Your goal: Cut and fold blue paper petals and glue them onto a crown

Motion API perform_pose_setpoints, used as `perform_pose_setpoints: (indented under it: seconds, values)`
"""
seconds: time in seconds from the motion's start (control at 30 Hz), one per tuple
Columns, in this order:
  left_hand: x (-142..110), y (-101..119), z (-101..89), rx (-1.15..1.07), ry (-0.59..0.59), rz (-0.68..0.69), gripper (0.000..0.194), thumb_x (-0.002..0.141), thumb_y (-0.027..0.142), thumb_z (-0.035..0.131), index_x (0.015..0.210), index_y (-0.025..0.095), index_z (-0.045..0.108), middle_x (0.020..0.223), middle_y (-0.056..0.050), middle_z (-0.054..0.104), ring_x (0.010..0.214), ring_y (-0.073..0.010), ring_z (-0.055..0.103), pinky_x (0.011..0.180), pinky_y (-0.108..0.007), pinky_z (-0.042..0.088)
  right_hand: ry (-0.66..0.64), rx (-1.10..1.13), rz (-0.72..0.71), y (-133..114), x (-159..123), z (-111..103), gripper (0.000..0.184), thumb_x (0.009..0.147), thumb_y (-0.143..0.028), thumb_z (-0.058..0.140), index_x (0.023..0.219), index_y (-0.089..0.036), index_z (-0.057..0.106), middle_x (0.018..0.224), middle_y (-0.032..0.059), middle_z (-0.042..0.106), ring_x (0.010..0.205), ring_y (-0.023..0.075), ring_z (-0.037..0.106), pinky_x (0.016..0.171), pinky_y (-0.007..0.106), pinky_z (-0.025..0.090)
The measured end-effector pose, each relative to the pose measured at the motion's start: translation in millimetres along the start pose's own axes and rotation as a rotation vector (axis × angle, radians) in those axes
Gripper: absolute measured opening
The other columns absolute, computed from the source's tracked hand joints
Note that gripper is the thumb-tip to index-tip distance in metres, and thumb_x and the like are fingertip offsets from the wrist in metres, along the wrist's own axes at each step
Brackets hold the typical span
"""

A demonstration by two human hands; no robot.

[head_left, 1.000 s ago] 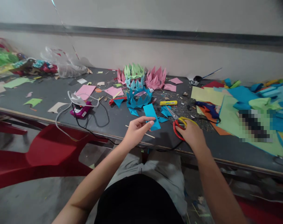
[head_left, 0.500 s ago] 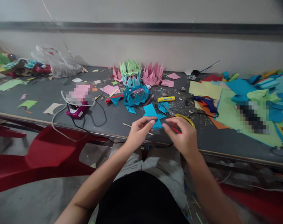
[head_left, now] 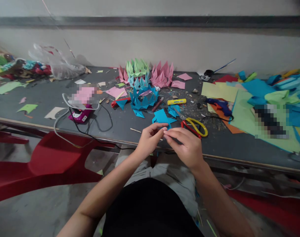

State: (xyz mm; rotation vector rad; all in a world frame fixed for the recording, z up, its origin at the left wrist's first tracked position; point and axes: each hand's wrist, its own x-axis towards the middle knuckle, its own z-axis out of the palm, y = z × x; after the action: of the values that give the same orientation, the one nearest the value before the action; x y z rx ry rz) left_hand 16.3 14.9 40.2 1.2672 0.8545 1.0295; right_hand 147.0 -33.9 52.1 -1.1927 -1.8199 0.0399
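My left hand (head_left: 151,136) is closed in a pinch above the table's front edge, a small piece of blue paper (head_left: 168,126) at its fingertips. My right hand (head_left: 185,143) meets it there, thumb and fingers pinched on the same piece. Most of that paper is hidden behind the fingers. Just beyond lie blue paper pieces (head_left: 161,116) and a folded blue point (head_left: 174,111). Scissors (head_left: 195,126) with one red and one yellow handle rest beside my right hand, blades spread. A thin stick (head_left: 135,130) lies near my left hand.
Folded-paper rings in blue (head_left: 143,100), green (head_left: 137,68) and pink (head_left: 162,75) stand toward the wall. A yellow glue tube (head_left: 177,101), a blue glue gun (head_left: 220,106) and a purple power strip (head_left: 81,114) with cables lie around. Coloured sheets (head_left: 246,121) pile up at right.
My right hand has moved left, and its fingertips now meet those of my left hand. The scissors' handles have come out from behind it. The view has shifted slightly.
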Motion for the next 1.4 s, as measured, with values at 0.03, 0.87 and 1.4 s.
perform_pose_setpoints:
  seconds: [0.03, 0.87, 1.4]
  values:
    - [0, -1, 0.1, -0.001, -0.005, 0.000, 0.029, 0.073, 0.036, 0.063, 0.092, 0.014, 0.068, 0.081, -0.004, 0.066, 0.069, -0.0122, 0.056, 0.062, -0.022, 0.044, -0.004, 0.004, -0.002, -1, 0, 0, 0.012, 0.083, -0.017, 0.053, 0.086, -0.023, 0.064, 0.085, 0.0028, 0.069, 0.080, 0.0151, 0.063, 0.076, 0.028, 0.049]
    - [28, -26, -82.0, 0.887, -0.205, 0.247, 0.041, 0.075, 0.019, 0.058, 0.116, 0.015, 0.056, 0.104, -0.010, 0.056, 0.088, -0.0192, 0.056, 0.080, -0.032, 0.046, -0.739, -0.277, 0.745, 84, -31, -118, 0.019, 0.063, -0.031, 0.057, 0.077, -0.025, 0.069, 0.073, 0.0036, 0.070, 0.065, 0.0231, 0.063, 0.056, 0.030, 0.045]
    - [12, -23, -34.1, 0.197, -0.109, 0.025, 0.022, 0.073, 0.033, 0.062, 0.083, 0.015, 0.057, 0.060, 0.003, 0.052, 0.053, -0.0078, 0.042, 0.051, -0.020, 0.032, -0.319, 0.449, 0.732, 41, -4, 1, 0.036, 0.077, -0.048, 0.052, 0.091, -0.017, 0.065, 0.085, 0.0060, 0.069, 0.071, 0.0171, 0.062, 0.065, 0.028, 0.048]
